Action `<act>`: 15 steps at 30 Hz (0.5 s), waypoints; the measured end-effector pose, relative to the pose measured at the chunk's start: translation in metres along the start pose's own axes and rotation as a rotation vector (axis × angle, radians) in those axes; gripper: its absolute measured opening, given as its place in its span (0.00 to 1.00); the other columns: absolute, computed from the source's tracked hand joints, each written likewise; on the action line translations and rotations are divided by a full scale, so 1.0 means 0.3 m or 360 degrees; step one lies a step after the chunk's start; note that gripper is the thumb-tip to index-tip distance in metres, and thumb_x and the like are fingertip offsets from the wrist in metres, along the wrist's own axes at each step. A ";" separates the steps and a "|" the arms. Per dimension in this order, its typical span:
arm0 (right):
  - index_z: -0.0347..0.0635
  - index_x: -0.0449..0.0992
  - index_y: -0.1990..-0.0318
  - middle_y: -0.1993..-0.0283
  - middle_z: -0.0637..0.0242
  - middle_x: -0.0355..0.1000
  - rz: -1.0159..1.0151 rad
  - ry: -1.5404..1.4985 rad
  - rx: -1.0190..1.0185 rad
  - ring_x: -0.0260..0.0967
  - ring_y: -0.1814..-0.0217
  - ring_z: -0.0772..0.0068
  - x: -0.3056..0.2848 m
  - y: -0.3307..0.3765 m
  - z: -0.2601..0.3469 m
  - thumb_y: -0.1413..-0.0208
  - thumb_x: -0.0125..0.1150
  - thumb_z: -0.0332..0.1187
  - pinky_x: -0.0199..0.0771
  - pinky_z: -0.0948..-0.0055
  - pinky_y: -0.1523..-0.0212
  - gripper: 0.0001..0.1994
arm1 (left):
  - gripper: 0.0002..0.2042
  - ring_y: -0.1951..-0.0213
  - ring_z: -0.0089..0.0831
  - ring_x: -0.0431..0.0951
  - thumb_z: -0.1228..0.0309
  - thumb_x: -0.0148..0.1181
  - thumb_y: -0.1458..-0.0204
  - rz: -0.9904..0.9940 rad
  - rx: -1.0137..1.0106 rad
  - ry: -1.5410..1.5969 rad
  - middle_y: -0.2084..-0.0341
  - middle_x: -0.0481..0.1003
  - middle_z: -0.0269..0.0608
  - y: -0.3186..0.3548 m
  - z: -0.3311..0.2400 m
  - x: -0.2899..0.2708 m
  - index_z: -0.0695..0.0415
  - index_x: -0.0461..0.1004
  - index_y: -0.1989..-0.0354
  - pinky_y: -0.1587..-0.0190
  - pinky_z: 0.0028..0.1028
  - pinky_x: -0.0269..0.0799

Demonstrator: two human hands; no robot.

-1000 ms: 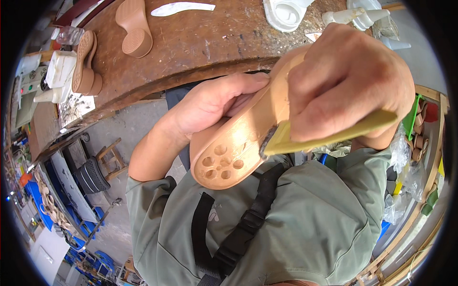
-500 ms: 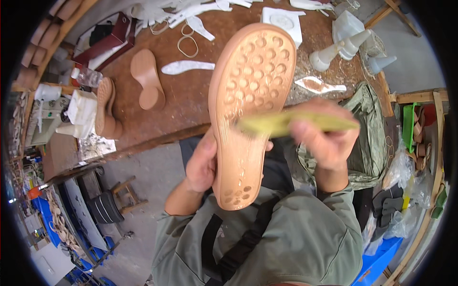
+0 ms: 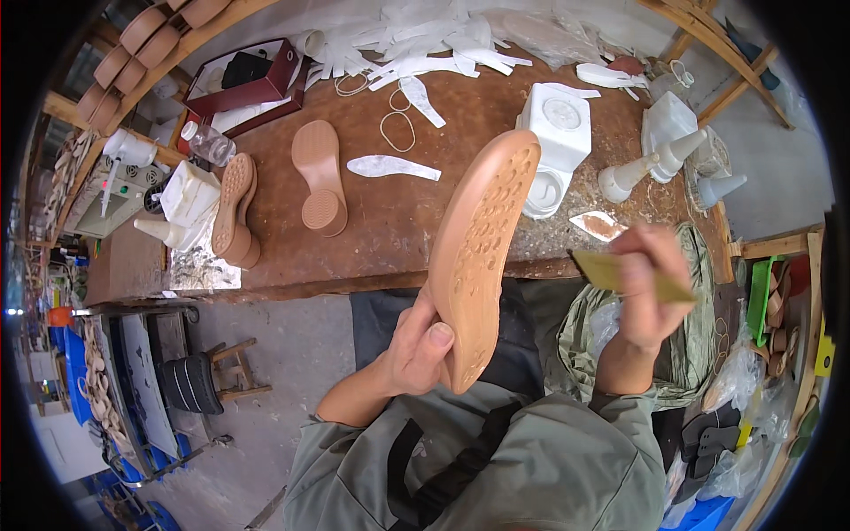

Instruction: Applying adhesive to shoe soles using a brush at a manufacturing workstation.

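Overhead, the head view shows the left hand [image 3: 416,354] clenched on the lower end of a tan shoe sole [image 3: 482,257], thumb pressed on its dimpled face, the other fingers hidden behind it. The sole stands nearly upright, tilted slightly to the right, raised above the near edge of the counter [image 3: 416,221] and in front of the person's chest. The right hand [image 3: 646,296] is well apart from the sole, to its right, with fingers closed around a flat yellow-green tool [image 3: 611,273] whose tip points left toward the sole without touching it.

On the counter lie a single pink-tan sole [image 3: 320,175], tread up, and a pair of soles [image 3: 235,211] stacked on edge to its left. A white insole cutout [image 3: 392,166] lies between the single sole and the held one. A white square container [image 3: 553,142] stands behind the held sole. Two rubber bands [image 3: 397,131] lie near the far paper scraps [image 3: 425,44]. White cone-tipped bottles [image 3: 651,164] stand at the right end.
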State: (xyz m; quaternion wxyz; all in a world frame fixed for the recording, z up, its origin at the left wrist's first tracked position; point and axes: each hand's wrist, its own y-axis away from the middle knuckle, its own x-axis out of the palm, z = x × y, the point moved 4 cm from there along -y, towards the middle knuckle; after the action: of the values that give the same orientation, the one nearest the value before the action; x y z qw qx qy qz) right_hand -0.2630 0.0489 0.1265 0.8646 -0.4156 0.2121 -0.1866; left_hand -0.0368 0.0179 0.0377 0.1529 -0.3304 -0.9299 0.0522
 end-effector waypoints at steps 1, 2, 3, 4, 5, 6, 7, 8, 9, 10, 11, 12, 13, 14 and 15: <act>0.35 0.75 0.59 0.78 0.67 0.66 0.0332 0.0504 -0.0398 0.61 0.81 0.76 0.059 -0.018 0.046 0.55 0.61 0.24 0.59 0.78 0.81 0.13 | 0.29 0.50 0.36 0.70 0.56 0.38 0.41 0.0051 0.0056 0.0006 0.48 0.66 0.57 0.000 -0.001 -0.007 0.68 0.50 0.39 0.47 0.32 0.65; 0.34 0.75 0.57 0.78 0.68 0.66 0.0686 0.0466 -0.0467 0.61 0.81 0.75 0.101 -0.044 0.076 0.57 0.61 0.24 0.60 0.77 0.81 0.16 | 0.29 0.49 0.36 0.70 0.59 0.39 0.41 0.0101 0.0115 0.0014 0.48 0.66 0.55 -0.001 -0.004 -0.015 0.68 0.48 0.38 0.46 0.33 0.63; 0.33 0.76 0.56 0.78 0.68 0.67 0.1038 0.0424 -0.0519 0.61 0.82 0.74 0.126 -0.058 0.107 0.60 0.62 0.23 0.60 0.77 0.80 0.18 | 0.29 0.49 0.36 0.70 0.59 0.39 0.41 0.0112 0.0105 0.0013 0.48 0.66 0.55 -0.001 -0.010 -0.017 0.68 0.48 0.38 0.46 0.33 0.63; 0.33 0.75 0.53 0.78 0.67 0.67 0.1080 0.0423 -0.0557 0.62 0.81 0.74 0.128 -0.079 0.109 0.58 0.61 0.22 0.59 0.76 0.80 0.20 | 0.29 0.49 0.38 0.70 0.58 0.39 0.41 0.0006 -0.0131 0.0266 0.48 0.66 0.56 -0.002 -0.002 -0.026 0.68 0.49 0.39 0.47 0.34 0.66; 0.33 0.75 0.53 0.78 0.67 0.67 0.1067 0.0449 -0.0531 0.62 0.81 0.74 0.118 -0.088 0.095 0.58 0.61 0.22 0.59 0.76 0.80 0.20 | 0.29 0.49 0.41 0.71 0.57 0.39 0.41 -0.0078 -0.0376 0.0525 0.49 0.67 0.57 -0.005 0.002 -0.024 0.69 0.50 0.39 0.49 0.36 0.69; 0.39 0.75 0.51 0.81 0.70 0.65 0.0761 0.0362 -0.0303 0.61 0.83 0.76 0.101 -0.112 0.055 0.55 0.61 0.25 0.59 0.76 0.82 0.19 | 0.30 0.56 0.46 0.76 0.53 0.34 0.41 -0.0053 -0.0500 0.0807 0.52 0.69 0.61 -0.003 -0.029 -0.030 0.70 0.53 0.40 0.58 0.39 0.76; 0.44 0.75 0.49 0.85 0.72 0.62 0.0453 0.0269 -0.0077 0.60 0.85 0.79 0.081 -0.123 0.017 0.51 0.61 0.29 0.59 0.76 0.84 0.19 | 0.33 0.70 0.50 0.78 0.51 0.28 0.42 -0.0109 -0.0473 0.1361 0.57 0.69 0.70 0.021 0.013 -0.048 0.71 0.54 0.41 0.71 0.41 0.78; 0.43 0.72 0.46 0.86 0.71 0.63 0.0409 0.0118 0.0208 0.60 0.86 0.79 0.072 -0.116 -0.019 0.49 0.60 0.30 0.60 0.77 0.84 0.21 | 0.33 0.75 0.52 0.77 0.52 0.26 0.41 0.0048 -0.0288 0.1576 0.59 0.68 0.74 0.020 0.034 -0.067 0.72 0.53 0.41 0.74 0.42 0.77; 0.43 0.72 0.46 0.86 0.71 0.63 0.0388 0.0120 0.0212 0.60 0.86 0.79 0.069 -0.098 -0.033 0.49 0.60 0.30 0.60 0.77 0.84 0.21 | 0.33 0.80 0.53 0.75 0.52 0.24 0.41 0.0205 -0.0092 0.1780 0.62 0.67 0.77 0.011 0.033 -0.078 0.73 0.52 0.41 0.78 0.43 0.76; 0.37 0.68 0.44 0.83 0.69 0.65 0.0524 0.0011 0.0288 0.61 0.83 0.79 0.084 -0.069 -0.053 0.50 0.59 0.25 0.60 0.78 0.81 0.23 | 0.33 0.80 0.53 0.75 0.52 0.24 0.41 0.0214 -0.0108 0.1768 0.62 0.67 0.77 0.015 0.044 -0.082 0.73 0.52 0.41 0.78 0.43 0.76; 0.32 0.65 0.42 0.80 0.67 0.67 0.0659 -0.0097 0.0360 0.62 0.80 0.79 0.098 -0.042 -0.071 0.51 0.59 0.21 0.61 0.78 0.79 0.25 | 0.32 0.82 0.54 0.74 0.54 0.25 0.41 0.0318 -0.0067 0.1924 0.64 0.67 0.78 0.014 0.043 -0.076 0.74 0.52 0.41 0.80 0.42 0.75; 0.33 0.61 0.40 0.80 0.67 0.68 0.0674 -0.0034 0.0125 0.63 0.80 0.78 0.122 -0.034 -0.054 0.52 0.59 0.20 0.62 0.77 0.79 0.29 | 0.31 0.84 0.54 0.73 0.56 0.26 0.41 0.0422 -0.0030 0.2081 0.66 0.67 0.79 0.013 0.036 -0.073 0.74 0.51 0.42 0.82 0.41 0.74; 0.34 0.62 0.40 0.81 0.67 0.68 0.0548 -0.0020 -0.0200 0.64 0.81 0.77 0.148 -0.018 -0.050 0.52 0.60 0.20 0.64 0.76 0.79 0.29 | 0.31 0.84 0.54 0.73 0.56 0.26 0.41 0.0432 -0.0052 0.2076 0.66 0.67 0.79 0.010 0.037 -0.074 0.74 0.51 0.42 0.82 0.41 0.74; 0.34 0.63 0.40 0.81 0.66 0.68 0.0589 0.0059 -0.0268 0.64 0.82 0.76 0.169 -0.005 -0.042 0.53 0.60 0.21 0.64 0.75 0.79 0.28 | 0.30 0.83 0.53 0.74 0.56 0.26 0.40 0.0506 -0.0034 0.2061 0.66 0.67 0.78 0.008 0.030 -0.072 0.73 0.52 0.42 0.82 0.41 0.74; 0.34 0.64 0.41 0.81 0.65 0.68 0.0634 0.0138 -0.0334 0.64 0.82 0.75 0.180 0.009 -0.034 0.53 0.61 0.21 0.64 0.75 0.79 0.28 | 0.29 0.83 0.52 0.74 0.57 0.26 0.40 0.0578 -0.0017 0.2048 0.65 0.68 0.77 0.005 0.022 -0.069 0.73 0.53 0.42 0.81 0.41 0.74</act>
State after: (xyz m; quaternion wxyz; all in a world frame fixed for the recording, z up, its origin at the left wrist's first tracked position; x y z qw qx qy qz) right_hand -0.2225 0.0170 0.1072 0.8265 -0.4446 0.3452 -0.0069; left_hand -0.0227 0.0060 0.0260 0.6642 -0.4477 -0.5832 -0.1350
